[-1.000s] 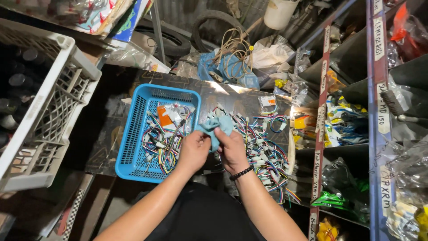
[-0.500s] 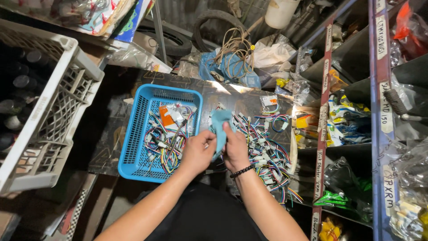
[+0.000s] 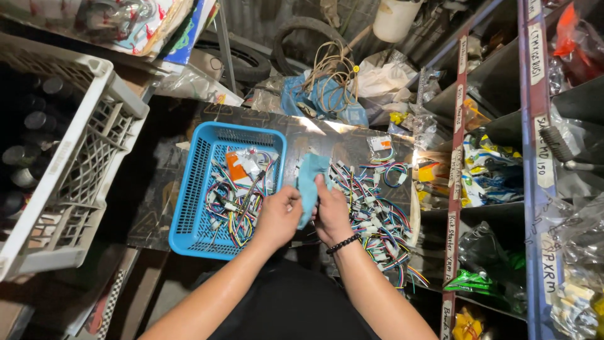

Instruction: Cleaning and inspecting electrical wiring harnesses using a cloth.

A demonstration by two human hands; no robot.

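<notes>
A cramped, dimly lit storeroom seen from above, its dark work surface [image 3: 157, 208] catching a patch of bright light at the far edge. To the left stands a grey plastic crate [image 3: 75, 164] holding dark bottles [image 3: 31, 126]. Metal shelving [image 3: 528, 157] with red and blue uprights rises along the right side, its bays packed with bagged parts and hand-labelled strips. Beyond the surface lie a rubber tyre [image 3: 302, 31], a white bucket [image 3: 395, 19], a coil of pale cord [image 3: 330, 69] on a blue bag [image 3: 314, 101], and crumpled plastic bags [image 3: 384, 79]. Corrugated metal sheeting [image 3: 251, 16] forms the back wall.
</notes>
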